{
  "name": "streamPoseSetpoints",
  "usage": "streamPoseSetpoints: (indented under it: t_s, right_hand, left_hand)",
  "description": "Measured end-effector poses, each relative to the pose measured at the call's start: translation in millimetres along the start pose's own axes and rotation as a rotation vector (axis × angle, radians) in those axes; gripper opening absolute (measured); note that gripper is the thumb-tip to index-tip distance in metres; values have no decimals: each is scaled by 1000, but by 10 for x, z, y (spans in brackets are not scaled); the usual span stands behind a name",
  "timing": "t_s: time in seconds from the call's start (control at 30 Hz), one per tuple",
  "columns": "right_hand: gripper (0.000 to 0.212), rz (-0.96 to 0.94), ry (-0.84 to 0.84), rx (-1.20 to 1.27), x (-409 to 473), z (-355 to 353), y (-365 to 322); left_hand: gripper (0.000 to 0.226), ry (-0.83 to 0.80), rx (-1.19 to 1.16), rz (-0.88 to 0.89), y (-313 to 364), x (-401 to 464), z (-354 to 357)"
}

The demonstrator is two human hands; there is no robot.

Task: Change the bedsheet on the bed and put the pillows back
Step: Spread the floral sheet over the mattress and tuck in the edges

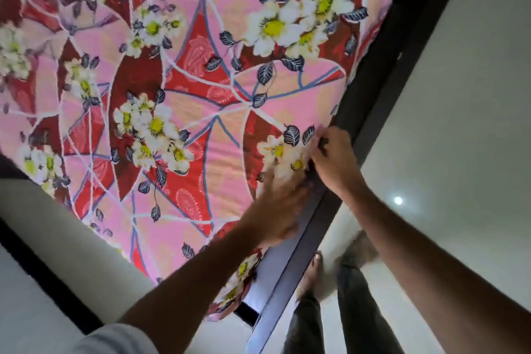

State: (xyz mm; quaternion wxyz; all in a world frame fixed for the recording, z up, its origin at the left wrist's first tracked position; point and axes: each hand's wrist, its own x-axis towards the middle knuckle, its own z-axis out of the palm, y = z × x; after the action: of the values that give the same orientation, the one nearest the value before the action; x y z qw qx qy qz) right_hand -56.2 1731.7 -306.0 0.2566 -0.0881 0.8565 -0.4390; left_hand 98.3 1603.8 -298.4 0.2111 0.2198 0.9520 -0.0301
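A pink and red bedsheet (201, 89) with white flowers covers the mattress and fills most of the view. My left hand (280, 207) lies flat on the sheet near the bed's right edge, blurred, fingers straight. Just above it, my right hand (330, 158) sits at the sheet's edge beside the dark bed frame (370, 112), its fingers bent down into the gap between mattress and frame, so their tips are hidden. No pillows are in view.
The dark wooden frame rail runs diagonally from top right to bottom centre. Pale glossy floor (459, 123) lies to its right, where my legs and bare feet (311, 273) stand. A pale wall or panel (57, 224) shows at lower left.
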Motion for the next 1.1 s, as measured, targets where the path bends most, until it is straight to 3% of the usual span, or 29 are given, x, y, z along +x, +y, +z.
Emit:
streamPoseSetpoints:
  t_s: [0.03,0.1,0.17,0.23,0.3,0.33,0.47,0.53,0.6,0.67,0.7,0.77,0.87,0.97,1.03,1.1]
  right_hand:
    - [17,-97,25,-84,11,-75,-19]
    - [41,-364,-4,-258,61,-244,-183]
    - [59,-575,-101,-448,257,-337,-345]
    - [70,-683,-212,-655,535,-296,-436]
    - [75,-783,-333,-847,685,-173,-533]
    - [76,-889,-402,-950,690,-131,-570]
    - [84,-1364,-853,-1125,509,-99,-578]
    - [65,-1522,-1105,-1115,436,-211,-523]
    - [33,-1580,-1224,-1086,498,-377,-549]
    - [17,-1525,-1194,-1061,822,-587,-798]
    - [18,-1496,-1133,-988,1056,-682,-1006]
    - [33,-1402,-886,-910,1715,-796,-1388]
    - [64,-1185,-427,-1094,2815,-866,-1693]
    - [82,-928,-369,-1228,3274,-927,-1501]
    - [82,-1021,-437,-1271,3242,-963,-1365]
    - [80,-1259,-591,-1269,3014,-1076,-1162]
  left_hand:
    - [74,2,-52,159,63,-37,27]
    - [63,95,-174,283,108,-144,26]
    - [57,236,-196,46,29,-212,-124]
    - [59,327,-179,-421,-205,-214,-255]
    - [60,283,-221,-847,-607,-284,-244]
    - [63,245,-294,-971,-779,-336,-203]
    - [69,218,-393,-1061,-957,-432,126]
    - [68,269,-378,-1075,-924,-362,139]
    - [67,296,-364,-1087,-905,-340,125]
    - [67,338,-360,-1086,-924,-328,130]
    - [68,350,-365,-1084,-923,-317,135]
    - [69,369,-372,-1087,-927,-301,145]
    - [70,338,-380,-1092,-937,-306,192]
    - [71,337,-376,-1094,-959,-314,219]
    - [70,344,-361,-1108,-962,-286,190]
    - [67,379,-367,-1140,-951,-219,137]
